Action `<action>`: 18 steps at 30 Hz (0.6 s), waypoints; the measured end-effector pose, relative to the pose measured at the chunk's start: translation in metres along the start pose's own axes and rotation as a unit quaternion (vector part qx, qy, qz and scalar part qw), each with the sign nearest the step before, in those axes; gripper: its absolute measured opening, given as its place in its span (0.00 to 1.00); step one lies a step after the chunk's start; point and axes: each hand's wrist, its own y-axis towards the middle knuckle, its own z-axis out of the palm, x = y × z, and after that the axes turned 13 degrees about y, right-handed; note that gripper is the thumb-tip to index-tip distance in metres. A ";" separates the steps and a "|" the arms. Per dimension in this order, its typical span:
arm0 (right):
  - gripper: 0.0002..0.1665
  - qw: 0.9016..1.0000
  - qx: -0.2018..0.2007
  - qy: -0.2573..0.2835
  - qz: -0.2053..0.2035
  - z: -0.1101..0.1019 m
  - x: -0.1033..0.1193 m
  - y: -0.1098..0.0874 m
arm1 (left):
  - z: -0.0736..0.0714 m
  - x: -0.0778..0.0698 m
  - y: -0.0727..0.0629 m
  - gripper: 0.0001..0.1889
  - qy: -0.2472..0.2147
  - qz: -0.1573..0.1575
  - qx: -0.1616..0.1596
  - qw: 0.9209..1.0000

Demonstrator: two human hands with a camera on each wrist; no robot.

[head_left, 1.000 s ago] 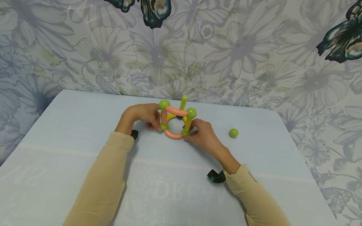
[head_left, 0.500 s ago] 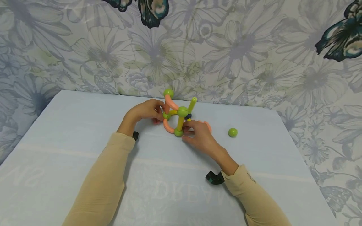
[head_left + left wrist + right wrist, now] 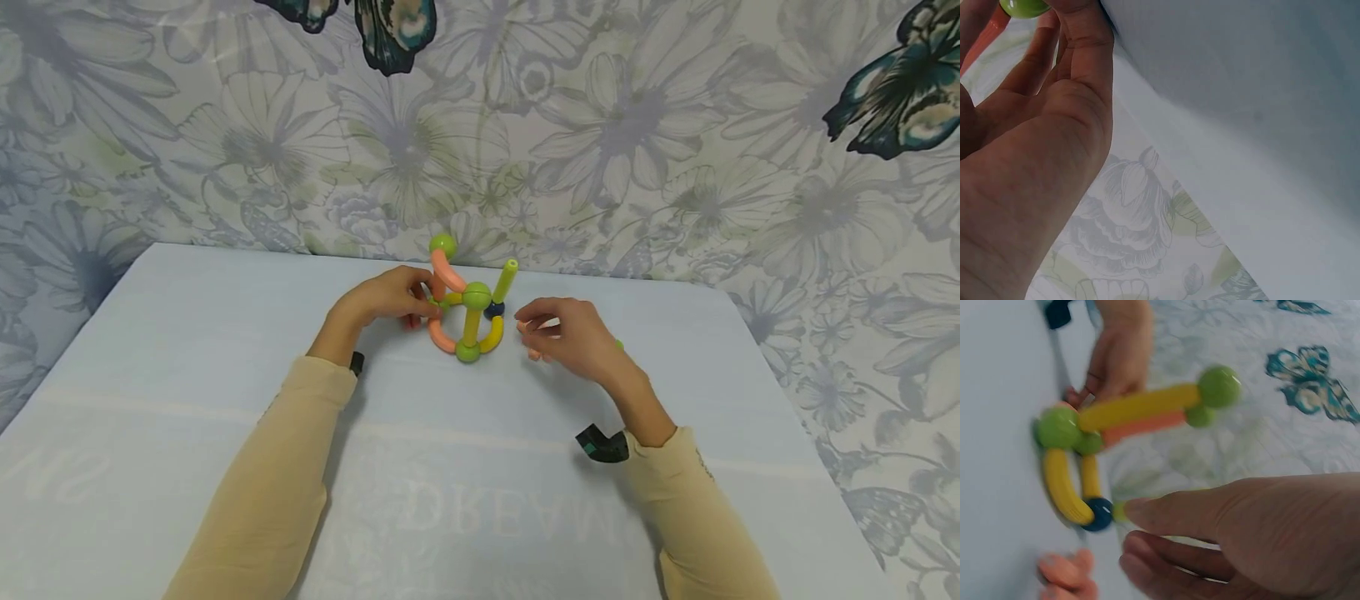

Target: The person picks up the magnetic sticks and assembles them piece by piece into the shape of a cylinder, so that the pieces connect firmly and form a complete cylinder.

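Observation:
A magnetic ball-and-stick toy frame stands on the table, made of green balls, yellow sticks and orange sticks, with a dark blue ball low at one side. From that ball a light green stick points up. My left hand pinches the frame's left side near a lower green ball; in the left wrist view, fingers cover much of the contact. My right hand hovers right of the frame, apart from it, thumb and fingers loosely bent with nothing seen between them. Beneath it lie orange curved sticks, partly hidden.
A loose green ball lies to the right, mostly hidden behind my right hand. The white table ends at the back against a floral wall with butterfly figures.
My right hand has let go of the frame's lower right corner and moved right. The frame has turned, bringing its yellow upright to the front. My left hand keeps hold of the left side.

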 end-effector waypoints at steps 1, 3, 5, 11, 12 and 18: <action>0.18 1.000 0.000 -0.009 0.009 -0.008 -0.001 -0.001 | 0.000 0.000 0.000 0.17 -0.002 -0.001 0.000 1.000; 0.20 0.999 0.005 -0.035 0.026 -0.024 -0.005 -0.004 | 0.000 0.000 0.000 0.17 -0.004 -0.002 -0.001 1.000; 0.23 0.996 0.014 -0.066 0.050 -0.041 -0.008 -0.008 | 0.000 0.000 0.001 0.17 -0.004 -0.003 -0.001 1.000; 0.27 0.976 0.045 -0.150 0.150 -0.077 -0.019 -0.021 | 0.000 0.000 0.001 0.16 -0.002 -0.005 -0.003 1.000; 0.27 0.972 0.050 -0.156 0.168 -0.081 -0.020 -0.022 | 0.000 0.000 0.001 0.16 -0.002 -0.005 -0.003 1.000; 0.22 0.960 0.055 -0.156 0.228 -0.085 -0.033 -0.019 | 0.001 0.001 0.003 0.16 0.007 0.000 -0.005 1.000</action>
